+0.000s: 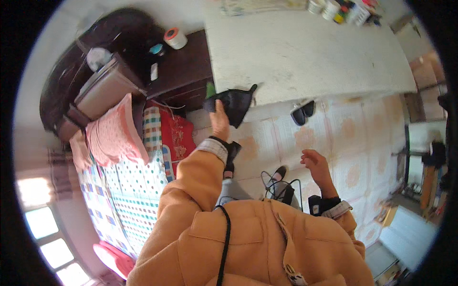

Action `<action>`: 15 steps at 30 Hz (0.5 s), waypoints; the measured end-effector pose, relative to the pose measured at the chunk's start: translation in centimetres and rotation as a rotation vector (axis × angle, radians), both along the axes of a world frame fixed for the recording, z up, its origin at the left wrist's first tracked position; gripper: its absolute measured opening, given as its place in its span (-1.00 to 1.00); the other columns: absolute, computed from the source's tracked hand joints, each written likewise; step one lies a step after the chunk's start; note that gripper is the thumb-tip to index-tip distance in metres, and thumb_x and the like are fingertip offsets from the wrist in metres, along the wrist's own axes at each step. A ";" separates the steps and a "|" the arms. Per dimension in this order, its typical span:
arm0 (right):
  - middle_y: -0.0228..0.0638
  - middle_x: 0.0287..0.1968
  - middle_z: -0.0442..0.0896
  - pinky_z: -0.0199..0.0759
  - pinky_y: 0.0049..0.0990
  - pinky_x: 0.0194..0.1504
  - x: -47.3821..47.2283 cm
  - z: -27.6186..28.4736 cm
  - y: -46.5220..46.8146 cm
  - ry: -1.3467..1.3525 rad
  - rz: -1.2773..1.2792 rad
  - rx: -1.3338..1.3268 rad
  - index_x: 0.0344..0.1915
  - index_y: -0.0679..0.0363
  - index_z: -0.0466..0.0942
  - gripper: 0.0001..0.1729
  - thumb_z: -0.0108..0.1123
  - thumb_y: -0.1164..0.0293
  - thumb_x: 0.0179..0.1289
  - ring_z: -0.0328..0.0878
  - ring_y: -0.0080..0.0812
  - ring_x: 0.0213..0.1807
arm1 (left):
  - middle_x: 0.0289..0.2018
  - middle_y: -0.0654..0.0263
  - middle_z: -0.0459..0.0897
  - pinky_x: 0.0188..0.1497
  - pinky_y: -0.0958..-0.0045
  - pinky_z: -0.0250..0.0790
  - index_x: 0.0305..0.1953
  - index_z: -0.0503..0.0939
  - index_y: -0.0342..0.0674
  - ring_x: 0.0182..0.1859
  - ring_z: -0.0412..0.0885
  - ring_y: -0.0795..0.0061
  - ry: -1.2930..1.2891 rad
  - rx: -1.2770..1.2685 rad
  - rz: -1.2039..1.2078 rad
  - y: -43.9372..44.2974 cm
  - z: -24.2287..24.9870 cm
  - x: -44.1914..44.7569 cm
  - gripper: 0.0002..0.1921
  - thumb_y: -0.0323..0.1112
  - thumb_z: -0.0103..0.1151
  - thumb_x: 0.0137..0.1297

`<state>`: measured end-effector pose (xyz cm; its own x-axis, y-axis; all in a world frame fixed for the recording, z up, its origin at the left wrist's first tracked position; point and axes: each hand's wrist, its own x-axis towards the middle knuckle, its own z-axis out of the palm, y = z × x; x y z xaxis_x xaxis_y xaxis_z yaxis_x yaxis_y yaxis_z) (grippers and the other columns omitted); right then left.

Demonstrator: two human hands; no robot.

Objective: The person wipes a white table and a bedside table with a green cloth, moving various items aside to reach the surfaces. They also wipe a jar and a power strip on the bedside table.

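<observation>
My left hand [220, 122] grips a black cloth item [238, 105] by its left side, thumb on top, near the corner of a white-topped table [304, 53]. Part of the item hangs past the table's front edge, and something green [210, 90] shows behind it. My right hand [315, 162] is lower right, over the tiled floor, with bent fingers and nothing in it. A pair of black slippers [303, 113] lies on the floor by the table's front edge.
A dark wooden cabinet [189, 59] with a white and red roll or tub [176, 38] adjoins the table. On the left is a bed with a pink pillow [114, 134]. Containers [331, 10] stand at the table's back. A black cable [300, 193] hangs near my legs.
</observation>
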<state>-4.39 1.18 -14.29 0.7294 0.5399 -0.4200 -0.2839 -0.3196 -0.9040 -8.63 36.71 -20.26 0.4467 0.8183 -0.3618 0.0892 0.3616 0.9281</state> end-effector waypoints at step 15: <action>-0.06 0.31 0.25 -0.08 -0.10 0.35 8.8 1.7 25.7 -1.289 0.471 -0.658 0.27 0.16 0.30 -0.46 0.04 0.39 0.27 0.12 -0.03 0.35 | -0.09 0.21 0.57 -0.02 0.33 0.42 0.05 0.42 -0.38 -0.09 0.52 0.40 -0.077 -0.373 -0.483 5.0 6.0 -5.8 -0.55 -0.06 -0.02 0.42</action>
<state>4.37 26.88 -12.55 0.5955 0.7973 0.0978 0.8027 -0.5856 -0.1130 -14.39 41.75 -14.27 0.7718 0.3410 -0.5367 0.2617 0.5990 0.7568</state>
